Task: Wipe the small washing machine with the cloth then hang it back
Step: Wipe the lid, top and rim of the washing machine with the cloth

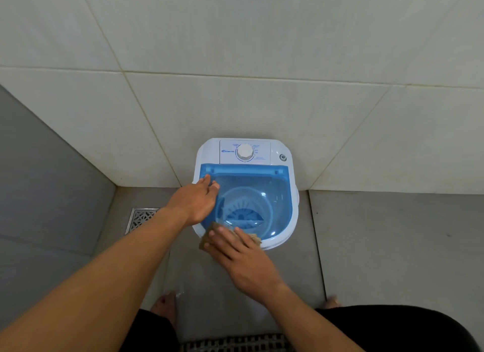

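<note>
A small white washing machine (285,152) with a see-through blue lid (277,194) stands on the floor against the tiled wall. Its white dial (245,151) sits at the back. My left hand (195,202) rests flat on the lid's left side, fingers spread, holding nothing. My right hand (239,252) presses a brown cloth (255,237) onto the machine's near left edge. Most of the cloth is hidden under my fingers.
A metal floor drain (141,219) lies left of the machine. Pale wall tiles (235,63) rise behind it, and a grey wall (39,181) stands at the left. My bare feet (165,307) and dark shorts (392,328) are at the bottom, with a patterned mat (235,344) between them.
</note>
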Demonstrator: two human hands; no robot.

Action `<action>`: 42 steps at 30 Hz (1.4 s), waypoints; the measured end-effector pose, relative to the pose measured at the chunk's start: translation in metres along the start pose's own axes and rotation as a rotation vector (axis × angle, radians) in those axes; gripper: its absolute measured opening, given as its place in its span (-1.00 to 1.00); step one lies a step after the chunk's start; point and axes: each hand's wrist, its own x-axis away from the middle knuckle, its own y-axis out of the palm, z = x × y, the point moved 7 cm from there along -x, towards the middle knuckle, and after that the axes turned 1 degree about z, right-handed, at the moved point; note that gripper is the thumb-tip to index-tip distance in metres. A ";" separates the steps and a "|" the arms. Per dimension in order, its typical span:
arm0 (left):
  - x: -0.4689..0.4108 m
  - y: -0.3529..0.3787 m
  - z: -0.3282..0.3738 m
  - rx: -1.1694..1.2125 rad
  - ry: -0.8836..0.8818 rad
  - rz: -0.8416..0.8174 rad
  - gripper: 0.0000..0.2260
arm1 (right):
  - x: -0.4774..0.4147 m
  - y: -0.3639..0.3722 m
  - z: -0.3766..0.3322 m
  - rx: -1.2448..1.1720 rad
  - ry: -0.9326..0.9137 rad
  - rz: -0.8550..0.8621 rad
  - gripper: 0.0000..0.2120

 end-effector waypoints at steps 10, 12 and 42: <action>0.002 0.003 0.007 -0.044 0.036 0.005 -0.51 | 0.033 -0.027 0.116 -0.278 0.702 0.237 -0.40; 0.001 0.003 0.007 -0.047 0.041 0.012 -0.51 | 0.016 -0.028 0.139 -0.283 0.771 0.183 -0.38; -0.004 -0.001 -0.001 -0.012 0.066 0.042 -0.52 | -0.044 -0.035 0.184 -0.191 0.615 0.088 -0.15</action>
